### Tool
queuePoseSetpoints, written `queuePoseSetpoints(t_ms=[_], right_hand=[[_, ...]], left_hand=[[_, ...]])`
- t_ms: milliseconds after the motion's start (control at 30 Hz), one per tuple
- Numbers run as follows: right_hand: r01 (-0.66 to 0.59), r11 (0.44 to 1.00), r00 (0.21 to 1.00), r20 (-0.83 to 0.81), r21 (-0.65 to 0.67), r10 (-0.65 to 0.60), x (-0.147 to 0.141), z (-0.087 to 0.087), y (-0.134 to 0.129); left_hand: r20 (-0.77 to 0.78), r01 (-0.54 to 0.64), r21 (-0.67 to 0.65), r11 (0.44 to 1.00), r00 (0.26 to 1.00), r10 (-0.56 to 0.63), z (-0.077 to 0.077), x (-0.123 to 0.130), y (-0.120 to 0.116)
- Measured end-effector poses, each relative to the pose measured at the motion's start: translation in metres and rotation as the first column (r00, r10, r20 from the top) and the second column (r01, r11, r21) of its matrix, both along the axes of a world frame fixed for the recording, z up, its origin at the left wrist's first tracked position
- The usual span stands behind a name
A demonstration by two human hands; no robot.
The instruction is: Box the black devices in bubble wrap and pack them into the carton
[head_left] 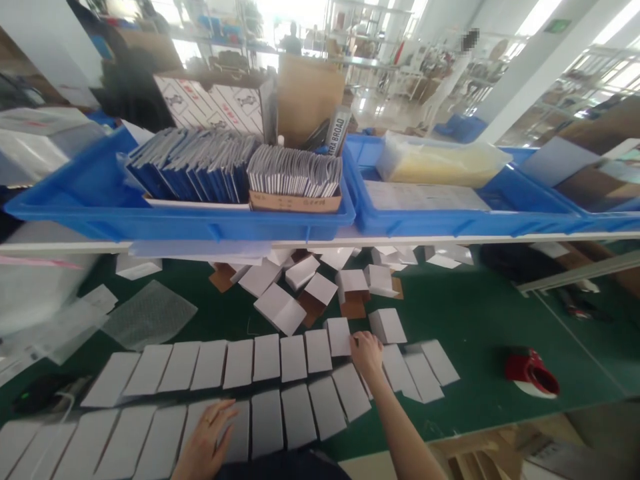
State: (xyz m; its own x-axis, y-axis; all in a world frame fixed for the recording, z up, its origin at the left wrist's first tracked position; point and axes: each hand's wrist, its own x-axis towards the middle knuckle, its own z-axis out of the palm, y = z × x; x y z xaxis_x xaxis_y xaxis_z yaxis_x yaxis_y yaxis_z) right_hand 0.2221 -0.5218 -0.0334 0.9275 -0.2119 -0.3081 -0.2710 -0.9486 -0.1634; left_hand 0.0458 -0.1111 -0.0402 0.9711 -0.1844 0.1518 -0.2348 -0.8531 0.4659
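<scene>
Two rows of small white boxes [265, 358] run side by side across the green tabletop. My left hand [211, 430] rests over the front row, its fingers apart, with a ring on one finger; it holds nothing. At the right end of the back row, the curled fingers of my right hand [367, 353] are at the right edge of a white box [337, 337], which they appear to grip. The fingertips are partly hidden. Another white box [389, 326] stands just beyond that hand, and several more lie to its right, beside my forearm.
White boxes with brown open ends [353, 293] lie jumbled behind the rows. Above them, a shelf carries blue bins [215, 223] with packed sleeves and cards. A red tape dispenser [531, 373] stands at right; bubble wrap [150, 315] lies at left.
</scene>
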Motion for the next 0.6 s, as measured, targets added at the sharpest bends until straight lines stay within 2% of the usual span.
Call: queuePoseSetpoints(t_ms=[100,167,267,400,500,600], right_hand=[[-0.068,0.998,0.997,-0.039,-0.007,0.068,-0.003,0.0,-0.026],[-0.128,0.992,0.991,-0.05,-0.002,0.128,-0.01,0.001,-0.034],[-0.178,0.984,0.984,-0.027,-0.019,0.177,-0.025,0.002,-0.032],[-0.203,0.979,0.979,-0.029,-0.028,0.202,-0.038,0.005,-0.026],[-0.187,0.982,0.979,-0.084,-0.007,0.186,-0.028,0.01,-0.038],[-0.066,0.997,0.997,-0.052,-0.046,0.064,0.0,0.017,-0.064]], left_hand=[[-0.017,0.018,0.0,1.0,1.0,-0.018,-0.003,-0.002,0.0],[-0.016,0.045,0.0,0.999,0.999,-0.045,-0.003,-0.003,-0.005],[0.002,0.079,0.009,0.997,0.997,-0.079,-0.005,-0.006,-0.013],[-0.006,0.094,0.02,0.995,0.996,-0.094,-0.016,-0.015,-0.018],[-0.019,0.093,0.025,0.995,0.996,-0.092,-0.025,-0.025,-0.017],[-0.03,0.074,0.029,0.997,0.997,-0.073,-0.029,-0.033,-0.019]])
